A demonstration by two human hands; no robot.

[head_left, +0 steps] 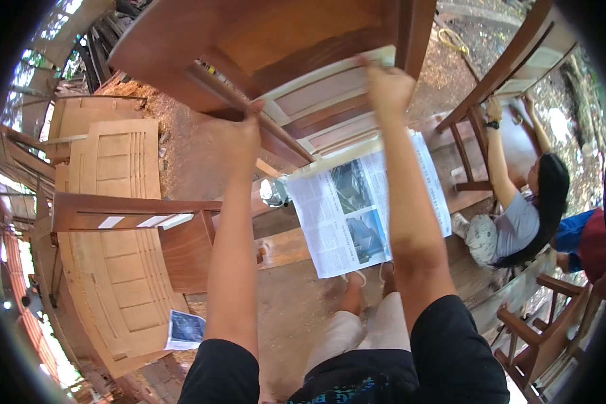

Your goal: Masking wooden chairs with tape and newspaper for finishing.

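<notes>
A brown wooden chair back (pixel 296 34) stands in front of me, with pale panels set between its rails. Along the upper panel runs a pale strip of masking tape (pixel 330 73). My left hand (pixel 239 128) is closed at the strip's left end, its fingers smeared by motion. At the other end my right hand (pixel 392 91) is closed, with its thumb and fingers pinching the strip. Below, a printed newspaper sheet (pixel 323 232) hangs from the chair, with pale tape along its top edge.
Carved wooden panels (pixel 131 269) lean at left beside another chair part (pixel 128 212). A folded printed paper (pixel 184 330) lies near them. At right, a crouching person (pixel 518 222) reaches to another chair (pixel 475 135). A wooden stool (pixel 542 330) is at lower right.
</notes>
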